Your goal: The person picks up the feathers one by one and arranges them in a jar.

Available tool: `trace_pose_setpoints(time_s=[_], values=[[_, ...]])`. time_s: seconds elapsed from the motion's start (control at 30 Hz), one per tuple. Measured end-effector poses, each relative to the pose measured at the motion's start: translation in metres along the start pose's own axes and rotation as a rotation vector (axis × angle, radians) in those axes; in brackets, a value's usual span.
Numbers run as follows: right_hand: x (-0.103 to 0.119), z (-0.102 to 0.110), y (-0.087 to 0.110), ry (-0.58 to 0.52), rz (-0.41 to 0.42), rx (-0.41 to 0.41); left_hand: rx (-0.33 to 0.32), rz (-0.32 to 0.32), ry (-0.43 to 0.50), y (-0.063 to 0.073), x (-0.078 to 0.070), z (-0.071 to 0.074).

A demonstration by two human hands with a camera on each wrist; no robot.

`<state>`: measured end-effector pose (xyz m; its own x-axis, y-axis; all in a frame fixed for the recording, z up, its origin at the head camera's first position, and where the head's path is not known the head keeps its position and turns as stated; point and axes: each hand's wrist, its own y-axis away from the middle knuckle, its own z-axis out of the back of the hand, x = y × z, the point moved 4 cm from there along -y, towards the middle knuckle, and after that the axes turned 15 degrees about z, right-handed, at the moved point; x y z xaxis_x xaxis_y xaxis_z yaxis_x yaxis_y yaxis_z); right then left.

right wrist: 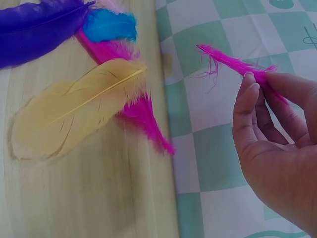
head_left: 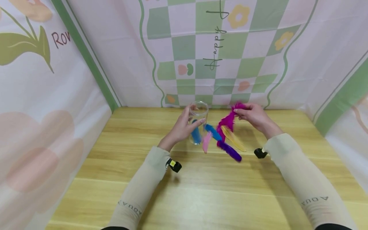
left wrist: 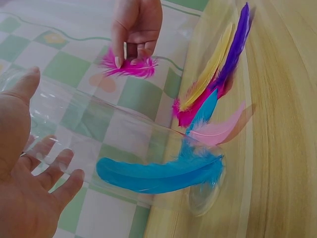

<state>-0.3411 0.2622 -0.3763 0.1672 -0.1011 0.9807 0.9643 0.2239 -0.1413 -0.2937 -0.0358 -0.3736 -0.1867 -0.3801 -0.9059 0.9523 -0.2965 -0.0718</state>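
Observation:
My left hand (head_left: 182, 126) grips a clear, see-through cup (head_left: 199, 112) near the back of the table, with thumb and fingers round its side. A blue feather (left wrist: 158, 176) stands inside the cup, as the left wrist view shows. To the right, my right hand (head_left: 256, 118) pinches a magenta feather (right wrist: 233, 59) between thumb and fingertips, above the tabletop. Between the hands lies a loose group: a yellow feather (right wrist: 74, 106), a purple feather (right wrist: 39, 32), another magenta feather (right wrist: 146, 119), a second blue feather (head_left: 213, 131) and a pale pink feather (left wrist: 218, 131).
The light wooden table (head_left: 201, 191) ends at a hanging cloth (head_left: 184, 48) with green and white checks right behind the cup. Printed cloth (head_left: 51, 105) also hangs along the left side. A small black camera is strapped at each wrist.

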Motion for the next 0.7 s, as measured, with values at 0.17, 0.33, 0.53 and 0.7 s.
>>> trace_pose_setpoints(time_s=[0.17,0.33,0.53,0.7], values=[[0.0007,-0.0016,-0.0010,-0.013,0.006,-0.012,0.000,0.007,0.001,-0.0007,0.0018,0.0002],[0.0024,-0.0019,-0.0001,-0.045,0.019,-0.012,0.000,0.008,0.000,-0.0006,0.0018,0.0001],[0.0041,-0.0021,-0.0004,-0.050,0.022,-0.017,0.002,0.004,0.006,-0.0007,0.0016,0.0001],[0.0082,-0.0040,0.0001,-0.003,0.027,-0.021,0.002,0.005,0.005,-0.0011,0.0021,-0.0003]])
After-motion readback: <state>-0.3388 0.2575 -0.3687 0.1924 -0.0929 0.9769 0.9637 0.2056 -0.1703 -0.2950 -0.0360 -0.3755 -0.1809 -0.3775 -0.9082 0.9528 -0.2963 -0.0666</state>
